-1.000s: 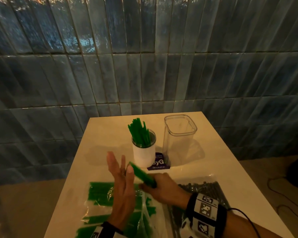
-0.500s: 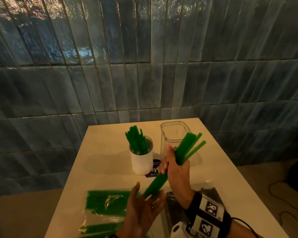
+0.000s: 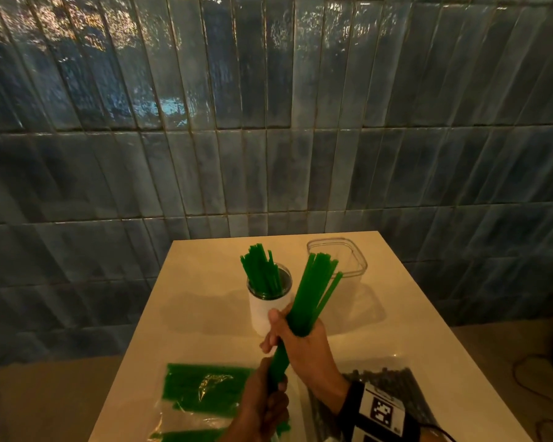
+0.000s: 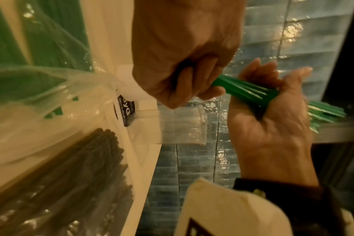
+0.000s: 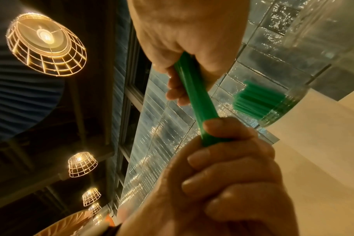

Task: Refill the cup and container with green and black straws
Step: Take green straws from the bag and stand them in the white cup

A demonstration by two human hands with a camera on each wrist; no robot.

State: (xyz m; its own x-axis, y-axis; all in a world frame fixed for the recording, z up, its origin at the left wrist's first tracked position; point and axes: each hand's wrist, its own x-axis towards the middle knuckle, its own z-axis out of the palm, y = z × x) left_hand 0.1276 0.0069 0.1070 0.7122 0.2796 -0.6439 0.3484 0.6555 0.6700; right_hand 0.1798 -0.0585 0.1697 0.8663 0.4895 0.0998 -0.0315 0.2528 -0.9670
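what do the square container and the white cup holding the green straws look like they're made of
Square container: clear, glossy, probably plastic; the table and wall tiles show through its walls. White cup: opaque white body, smooth and matte, possibly plastic or ceramic, with a see-through upper band where the green straws show.

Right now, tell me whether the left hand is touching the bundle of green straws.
Touching. In the head view the left hand grips the lower end of the green straw bundle; the right wrist view shows its fingers curled round it.
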